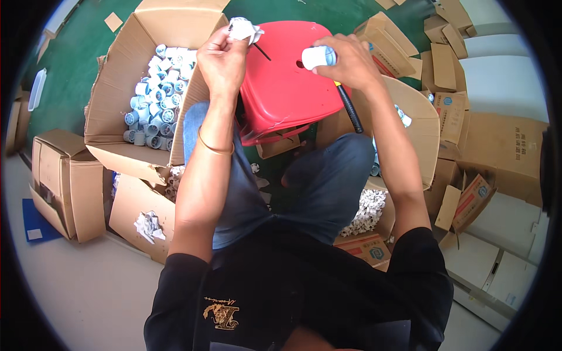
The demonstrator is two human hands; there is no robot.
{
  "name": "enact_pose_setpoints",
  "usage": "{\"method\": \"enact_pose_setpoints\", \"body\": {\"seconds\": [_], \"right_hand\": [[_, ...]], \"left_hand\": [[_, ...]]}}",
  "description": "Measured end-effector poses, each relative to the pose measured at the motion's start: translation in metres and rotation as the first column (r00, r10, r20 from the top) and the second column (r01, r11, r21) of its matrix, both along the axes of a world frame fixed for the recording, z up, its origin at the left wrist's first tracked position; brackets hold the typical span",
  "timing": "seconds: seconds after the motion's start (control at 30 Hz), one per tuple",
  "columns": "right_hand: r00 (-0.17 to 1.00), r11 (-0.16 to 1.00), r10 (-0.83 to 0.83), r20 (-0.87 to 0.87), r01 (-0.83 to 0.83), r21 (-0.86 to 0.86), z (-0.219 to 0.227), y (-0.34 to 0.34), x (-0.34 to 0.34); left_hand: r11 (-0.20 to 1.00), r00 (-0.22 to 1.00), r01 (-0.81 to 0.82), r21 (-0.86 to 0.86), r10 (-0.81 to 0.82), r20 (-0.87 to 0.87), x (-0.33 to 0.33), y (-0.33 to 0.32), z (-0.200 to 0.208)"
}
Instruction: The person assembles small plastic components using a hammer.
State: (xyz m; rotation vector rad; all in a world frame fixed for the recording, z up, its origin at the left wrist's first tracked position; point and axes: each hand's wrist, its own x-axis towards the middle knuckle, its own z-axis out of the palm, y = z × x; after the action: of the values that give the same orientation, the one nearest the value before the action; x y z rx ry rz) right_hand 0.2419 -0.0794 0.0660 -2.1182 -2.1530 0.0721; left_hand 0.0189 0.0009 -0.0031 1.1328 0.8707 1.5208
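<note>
My left hand (223, 64) pinches a white plastic part (246, 31) of irregular shape above the far left edge of a red stool (287, 93). A thin black rod (263, 52) shows just below that part; whether it is held or lies on the stool I cannot tell. Over the stool's far right side, my right hand (351, 61) is closed round a short white and light-blue plastic cylinder (318, 57), tilted on its side. Under the right hand, a tool with a black and yellow handle (349, 109) hangs over the stool's edge; its head is hidden.
Left of the stool stands an open carton (117, 76) with many light-blue and white plastic cylinders (157, 96). A round-edged carton (418, 140) at my right holds more. White pieces (367, 212) fill a box by my right thigh. Other cartons (70, 181) stand around.
</note>
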Motion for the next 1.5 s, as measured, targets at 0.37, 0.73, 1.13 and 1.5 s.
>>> {"method": "enact_pose_setpoints", "body": {"seconds": [0.37, 0.73, 1.13, 1.5], "right_hand": [[0.999, 0.991, 0.031, 0.018, -0.028, -0.131, -0.029, 0.028, -0.016], [0.891, 0.869, -0.389, -0.235, 0.440, 0.227, -0.063, -0.104, 0.026], [0.536, 0.871, -0.491, -0.687, 0.292, -0.395, -0.068, -0.114, 0.025], [0.376, 0.926, -0.246, -0.893, 0.364, -0.102, -0.037, -0.140, 0.003]], "left_hand": [[0.999, 0.999, 0.002, 0.036, 0.000, -0.041, 0.010, -0.002, 0.004], [0.945, 0.966, 0.237, 0.225, -0.205, -0.157, 0.063, -0.014, 0.012], [0.929, 0.938, 0.157, 0.336, -0.033, -0.345, 0.077, -0.012, 0.005], [0.816, 0.867, 0.315, 0.484, -0.041, -0.496, 0.087, -0.003, 0.005]]}}
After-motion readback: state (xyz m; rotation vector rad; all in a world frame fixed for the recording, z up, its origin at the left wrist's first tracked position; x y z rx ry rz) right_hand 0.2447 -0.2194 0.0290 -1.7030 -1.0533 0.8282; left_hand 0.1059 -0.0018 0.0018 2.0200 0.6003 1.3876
